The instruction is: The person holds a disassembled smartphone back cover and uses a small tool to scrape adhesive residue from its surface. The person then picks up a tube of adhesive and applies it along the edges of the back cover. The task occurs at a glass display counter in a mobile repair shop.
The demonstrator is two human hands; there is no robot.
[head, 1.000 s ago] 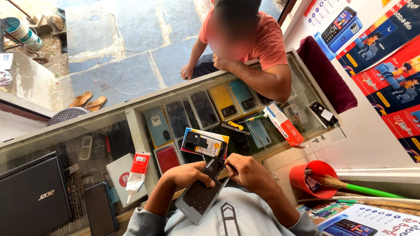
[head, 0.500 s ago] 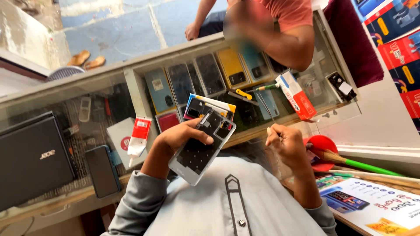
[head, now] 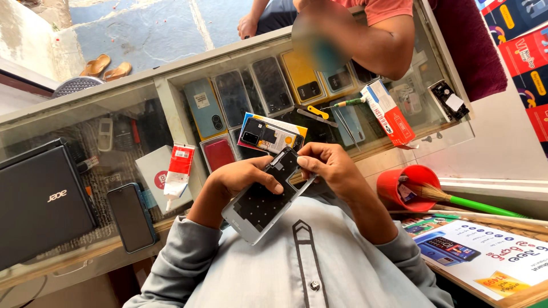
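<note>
I hold a phone point(head: 260, 205) with its back cover off, dark insides up, just above my lap. My left hand point(head: 242, 179) grips it from the left, thumb across its middle. My right hand point(head: 331, 165) pinches the phone's top right corner, fingers curled over the edge. I cannot tell whether a thin tool is tucked under those fingers. Another opened phone point(head: 268, 136) lies on a colourful card on the glass counter point(head: 171, 91) just beyond my hands.
On the counter are a black laptop point(head: 43, 199), a dark phone point(head: 131, 217), a red tube point(head: 180, 165), a red-and-white box point(head: 389, 113), a screwdriver point(head: 342, 104) and tweezers. A red cup point(head: 408, 185) with a green-handled brush stands right. Another person point(head: 382, 45) leans on the far side.
My right hand, off to the right half a second ago, has come back onto the phone's top corner. The phone sits lower and more tilted in my left hand.
</note>
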